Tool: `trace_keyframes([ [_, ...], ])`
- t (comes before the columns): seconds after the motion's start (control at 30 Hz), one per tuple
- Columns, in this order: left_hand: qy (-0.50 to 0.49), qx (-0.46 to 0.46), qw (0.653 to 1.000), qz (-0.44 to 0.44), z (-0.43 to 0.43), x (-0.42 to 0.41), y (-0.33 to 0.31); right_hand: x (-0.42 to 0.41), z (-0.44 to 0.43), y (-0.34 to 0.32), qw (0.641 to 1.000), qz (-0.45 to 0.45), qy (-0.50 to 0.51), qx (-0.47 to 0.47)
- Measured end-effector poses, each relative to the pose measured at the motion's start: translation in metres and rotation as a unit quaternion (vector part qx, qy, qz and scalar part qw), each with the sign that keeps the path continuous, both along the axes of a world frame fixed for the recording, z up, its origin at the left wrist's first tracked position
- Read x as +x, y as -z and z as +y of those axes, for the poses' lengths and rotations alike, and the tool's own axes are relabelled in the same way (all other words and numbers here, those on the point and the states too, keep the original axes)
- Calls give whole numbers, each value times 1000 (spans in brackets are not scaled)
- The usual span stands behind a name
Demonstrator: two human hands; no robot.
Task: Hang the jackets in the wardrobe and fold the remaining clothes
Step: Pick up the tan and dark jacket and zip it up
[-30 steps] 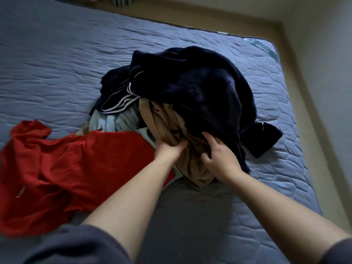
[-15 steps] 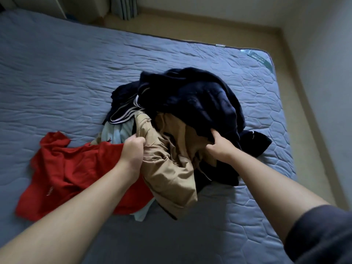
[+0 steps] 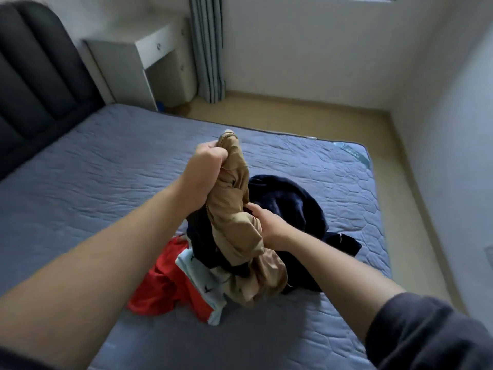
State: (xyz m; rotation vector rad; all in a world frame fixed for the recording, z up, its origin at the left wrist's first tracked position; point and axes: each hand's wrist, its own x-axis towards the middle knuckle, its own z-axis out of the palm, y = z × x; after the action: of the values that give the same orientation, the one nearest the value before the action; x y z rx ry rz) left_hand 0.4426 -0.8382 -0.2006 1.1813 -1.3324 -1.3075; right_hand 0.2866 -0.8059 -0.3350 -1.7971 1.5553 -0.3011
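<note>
A tan garment point(image 3: 237, 236) hangs bunched above the pile of clothes on the bed point(image 3: 106, 166). My left hand point(image 3: 206, 169) grips its top end in a fist, raised above the pile. My right hand point(image 3: 269, 225) holds the garment lower down, at its right side. Under it lie a dark navy garment point(image 3: 288, 201), a red garment point(image 3: 162, 289) and a light blue piece point(image 3: 198, 279) with small dark marks. The lower end of the tan garment still rests on the pile.
The grey-blue quilted mattress stretches left and toward me. A dark padded headboard point(image 3: 34, 76) stands at the far left, a white bedside cabinet point(image 3: 149, 65) and a grey curtain point(image 3: 206, 46) behind it. Beige floor point(image 3: 416, 196) runs along the right edge by the wall.
My left hand has lifted the tan garment up out of the pile. My right hand moved from the dark garment onto the tan one. The view has tilted up toward the room.
</note>
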Motion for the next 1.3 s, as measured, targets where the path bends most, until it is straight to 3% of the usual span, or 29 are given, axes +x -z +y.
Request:
trace_keyframes([
  [0.13, 15, -50, 998, -27, 16, -3, -100, -7, 6, -95, 993, -14, 34, -109],
  [0.27, 49, -98, 991, -80, 43, -9, -179, -17, 25, -191, 976, -115, 106, -150],
  [0.4, 78, -162, 977, -117, 73, -20, -253, -21, 47, -278, 954, -167, 52, -243],
  [0.53, 66, -262, 948, -170, 98, -31, -337, -22, 67, -366, 909, -294, 67, -289],
  [0.63, 36, -371, 895, -245, 119, -32, -395, -29, 84, -425, 886, -277, 95, -359],
  [0.73, 23, -484, 795, -366, 130, -16, -420, -44, 98, -462, 861, -263, 139, -413],
  [0.9, -34, -516, 681, -518, 126, 14, -374, -76, 116, -490, 816, -254, 218, -471],
  [0.93, -54, -499, 684, -530, 122, 16, -356, -80, 120, -496, 805, -258, 233, -480],
  [1.07, -75, -357, 816, -448, 114, 20, -277, -95, 139, -512, 761, -265, 291, -516],
  [1.13, -118, -299, 861, -395, 111, 23, -255, -110, 146, -509, 761, -243, 298, -522],
  [1.23, -164, -282, 898, -296, 113, 17, -261, -136, 155, -488, 826, -159, 277, -464],
  [1.3, -172, -333, 889, -263, 118, 4, -275, -148, 159, -466, 878, -115, 247, -393],
])
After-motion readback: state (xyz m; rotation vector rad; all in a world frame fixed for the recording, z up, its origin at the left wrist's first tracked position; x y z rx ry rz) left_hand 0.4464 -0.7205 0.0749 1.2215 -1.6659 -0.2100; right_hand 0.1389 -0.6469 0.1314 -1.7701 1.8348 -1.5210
